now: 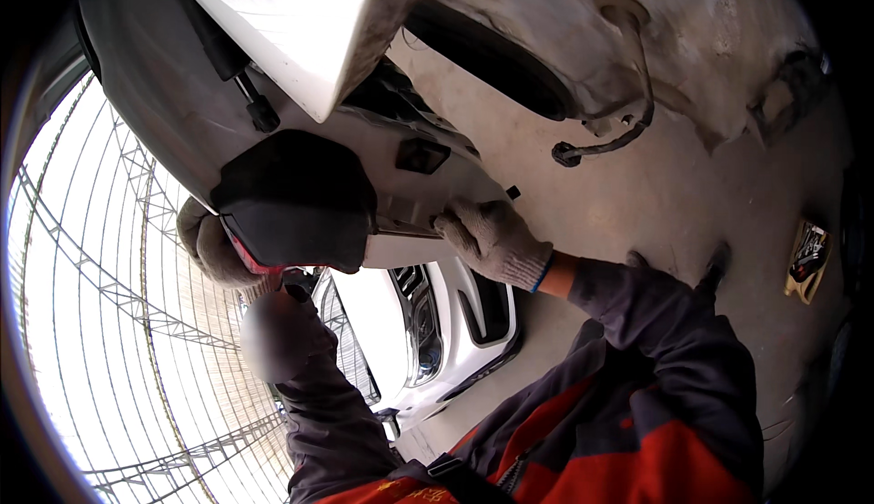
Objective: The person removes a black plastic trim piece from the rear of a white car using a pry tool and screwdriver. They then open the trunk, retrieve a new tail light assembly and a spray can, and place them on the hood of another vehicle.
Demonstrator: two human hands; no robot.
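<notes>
A tail light (296, 196) with a black housing and a red lens edge sits at the rear corner of a white vehicle's body (155, 94). My left hand (218, 247), in a grey knit glove, wraps round its outer side, and the fingertips are partly hidden behind it. To the right, my right hand (499, 242), in a matching glove, has its fingers curled against the body edge beside the light. Whatever lies between those fingertips is too small to make out. A square black opening (421, 155) shows in the body just above that hand.
A gas strut (244, 90) and a white panel (282, 21) hang over the work area. At upper right, a dark cable (645, 94) with a connector dangles from a dirty panel. Another white car (419, 322) stands beyond my arms. A tool case (807, 263) lies on the floor, far right.
</notes>
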